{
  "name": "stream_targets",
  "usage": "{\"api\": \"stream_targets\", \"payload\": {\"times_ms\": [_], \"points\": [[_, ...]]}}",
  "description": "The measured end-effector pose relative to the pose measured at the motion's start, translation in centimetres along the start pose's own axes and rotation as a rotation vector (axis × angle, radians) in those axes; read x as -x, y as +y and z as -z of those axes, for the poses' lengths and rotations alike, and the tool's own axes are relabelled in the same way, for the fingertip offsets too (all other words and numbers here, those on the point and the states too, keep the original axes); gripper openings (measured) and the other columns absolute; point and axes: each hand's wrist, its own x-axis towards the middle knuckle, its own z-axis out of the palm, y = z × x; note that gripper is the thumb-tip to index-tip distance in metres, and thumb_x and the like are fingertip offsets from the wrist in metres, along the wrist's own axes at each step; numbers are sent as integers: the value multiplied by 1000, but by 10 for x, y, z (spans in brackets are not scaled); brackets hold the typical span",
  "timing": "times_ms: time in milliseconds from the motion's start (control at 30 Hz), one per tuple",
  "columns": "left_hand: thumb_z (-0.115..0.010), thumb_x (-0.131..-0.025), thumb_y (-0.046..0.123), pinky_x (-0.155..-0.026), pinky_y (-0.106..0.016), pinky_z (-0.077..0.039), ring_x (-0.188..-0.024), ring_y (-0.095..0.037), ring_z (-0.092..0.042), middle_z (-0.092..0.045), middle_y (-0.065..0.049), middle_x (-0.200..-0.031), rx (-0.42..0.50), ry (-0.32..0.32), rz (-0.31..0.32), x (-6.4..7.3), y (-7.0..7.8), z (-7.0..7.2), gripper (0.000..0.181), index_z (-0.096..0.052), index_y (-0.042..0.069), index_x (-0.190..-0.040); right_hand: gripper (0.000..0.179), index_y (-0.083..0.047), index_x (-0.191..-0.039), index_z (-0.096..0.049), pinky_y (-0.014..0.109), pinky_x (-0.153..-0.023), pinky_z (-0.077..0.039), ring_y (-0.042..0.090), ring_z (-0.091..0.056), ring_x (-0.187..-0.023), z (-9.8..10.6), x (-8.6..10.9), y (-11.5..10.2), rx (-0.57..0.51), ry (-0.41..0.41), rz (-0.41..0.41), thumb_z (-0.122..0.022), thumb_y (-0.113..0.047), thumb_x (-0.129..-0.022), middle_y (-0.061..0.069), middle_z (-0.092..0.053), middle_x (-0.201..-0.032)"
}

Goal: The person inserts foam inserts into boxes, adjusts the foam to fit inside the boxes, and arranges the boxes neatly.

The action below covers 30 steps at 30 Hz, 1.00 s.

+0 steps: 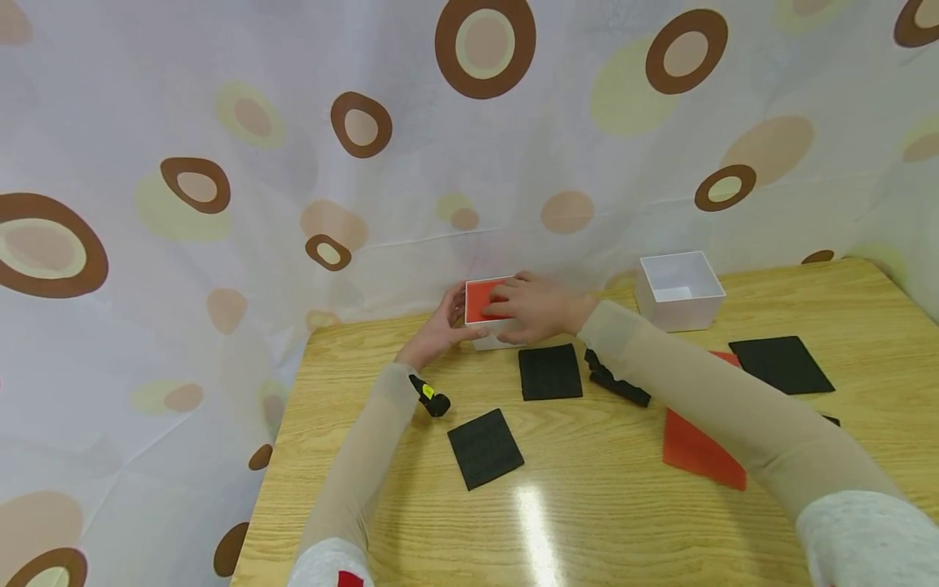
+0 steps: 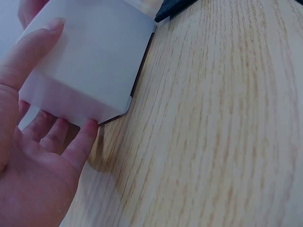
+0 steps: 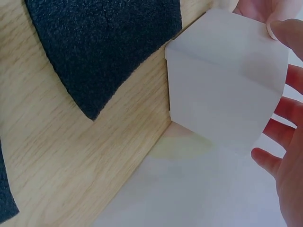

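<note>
A white square box [image 1: 490,336] stands at the table's back edge, with a red square sheet [image 1: 478,298] spread across the inside of its top. My left hand [image 1: 443,330] holds the box by its left side, thumb on the front wall and fingers around the side and low corner, as the left wrist view shows. My right hand [image 1: 539,307] lies over the box's right part, its spread fingertips on the red sheet. In the right wrist view the thumb [image 3: 289,35] is beside the front wall's upper edge. The sheet's right part is hidden under this hand.
A second white box [image 1: 682,314] stands at the back right. Black square sheets [image 1: 550,372] [image 1: 486,448] [image 1: 782,364] lie about the table [image 1: 601,522]. Another red sheet [image 1: 700,448] lies partly under my right forearm. A patterned curtain [image 1: 411,187] rises behind the table.
</note>
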Motion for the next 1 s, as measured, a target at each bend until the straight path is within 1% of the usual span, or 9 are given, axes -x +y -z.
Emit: {"api": "stream_targets", "payload": {"times_ms": [133, 333, 667, 833, 1000], "points": [[-78, -96, 19, -127, -44, -23, -158, -24, -22, -25, -1, -168, -14, -1, -1, 0, -2, 0, 96, -13, 26, -166, 50, -16, -141, -65, 55, -114, -39, 34, -56, -127, -3, -1, 0, -9, -17, -11, -61, -47, -102, 10, -63, -134], [-77, -96, 19, -127, -44, -23, -158, -24, -21, -23, -1, -170, -26, 1, 0, -1, -2, 0, 97, -11, 25, -167, 49, -17, -140, -66, 58, -115, -37, 34, -54, -128, -4, -2, -2, -23, -12, -8, -62, -47, -102, 10, -63, -134], [-76, -96, 13, -127, -42, -21, -158, -27, -21, -22, -6, -170, -32, -5, -12, -4, -1, 0, 98, -9, 20, -167, 48, -18, -139, -66, 65, -119, -26, 34, -54, -129, -7, -4, -2, -61, -44, -54, -62, -47, -101, 9, -62, -134], [-76, -96, 11, -127, -42, -21, -158, -28, -21, -23, -6, -170, -32, -9, -18, -4, -1, 0, 98, -10, 20, -167, 48, -17, -138, -67, 69, -121, -20, 32, -56, -130, -9, -5, -2, -79, -65, -70, -61, -47, -101, 8, -63, -135], [-77, -96, 12, -127, -42, -22, -158, -27, -22, -23, -6, -170, -37, -6, -7, -4, 0, 0, 98, -10, 21, -167, 48, -15, -136, -69, 70, -121, -18, 30, -58, -128, -10, -7, -2, -82, -78, -78, -60, -48, -101, 8, -63, -134]]}}
